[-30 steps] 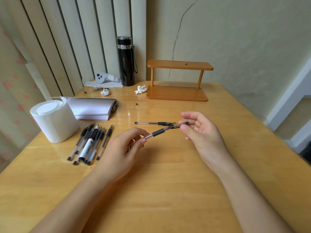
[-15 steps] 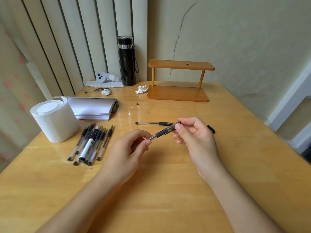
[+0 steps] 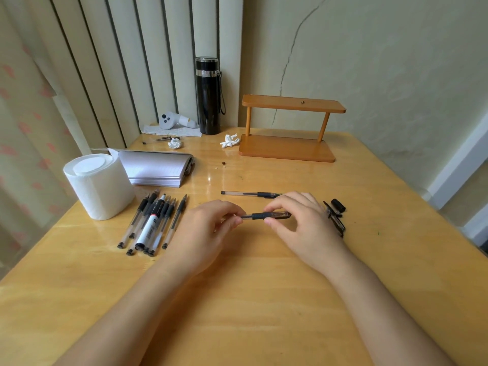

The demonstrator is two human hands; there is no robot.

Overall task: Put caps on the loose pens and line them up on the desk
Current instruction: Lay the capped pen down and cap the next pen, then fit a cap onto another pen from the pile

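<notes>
Yellow varnished wood desk (image 3: 250, 299) fills the lower frame. Largest item on it: white paper roll (image 3: 99, 184) at 10 o'clock, upright. Behind it, toward 11 o'clock, a stack of paper (image 3: 155, 167) lying flat. Wooden two-tier stand (image 3: 289, 128) at 1 o'clock against the wall; black flask (image 3: 208, 96) upright at 12 o'clock.

Left hand (image 3: 203, 236), just left of centre, fingers curled, thumb and forefinger pinched on the rear end of a clear pen (image 3: 264, 215). Right hand (image 3: 303, 228), just right of centre, thumb and fingertips closed on the pen's front end, where a clear cap (image 3: 282, 214) sits over the tip. Pen held level between both hands, above the desk, at frame centre.

Group of pens (image 3: 153, 223) at 9 o'clock, lying side by side and touching, tips pointing away, one thicker white marker among them. Single uncapped pen (image 3: 248, 193) lies crosswise just beyond the hands. Loose black caps (image 3: 336, 213) at 3 o'clock, just beside the right hand.
</notes>
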